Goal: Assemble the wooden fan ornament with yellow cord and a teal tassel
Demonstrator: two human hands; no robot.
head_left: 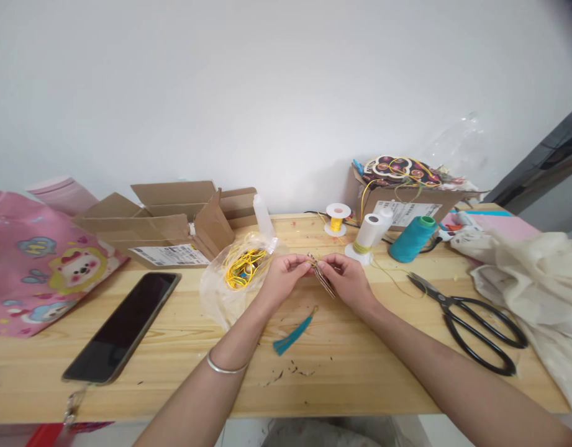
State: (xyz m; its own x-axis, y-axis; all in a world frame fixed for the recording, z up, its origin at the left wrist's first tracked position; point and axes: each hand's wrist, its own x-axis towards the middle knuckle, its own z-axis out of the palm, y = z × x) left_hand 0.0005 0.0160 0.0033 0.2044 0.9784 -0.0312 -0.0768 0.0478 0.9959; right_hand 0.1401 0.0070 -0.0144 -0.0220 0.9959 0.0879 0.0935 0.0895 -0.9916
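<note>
My left hand [282, 277] and my right hand [347, 279] meet over the middle of the wooden table [183, 347]. Both pinch a small striped brown piece [323, 276] with a thin yellow cord at its top. The fingers of both hands are closed around it. A teal tassel [292, 335] lies on the table just below the hands. A clear plastic bag with yellow cord [239, 270] sits right beside my left hand. A silver bangle [224, 367] circles my left wrist.
A dark phone [125, 326] lies at the left. Black scissors [472, 323] lie at the right, near cream fabric [537, 285]. Behind are an open cardboard box [164, 226], a yellow cord spool [336, 218], a white spool [368, 236], a teal thread cone [412, 239] and a box of crafts [407, 195]. Pink printed bag [38, 261] far left.
</note>
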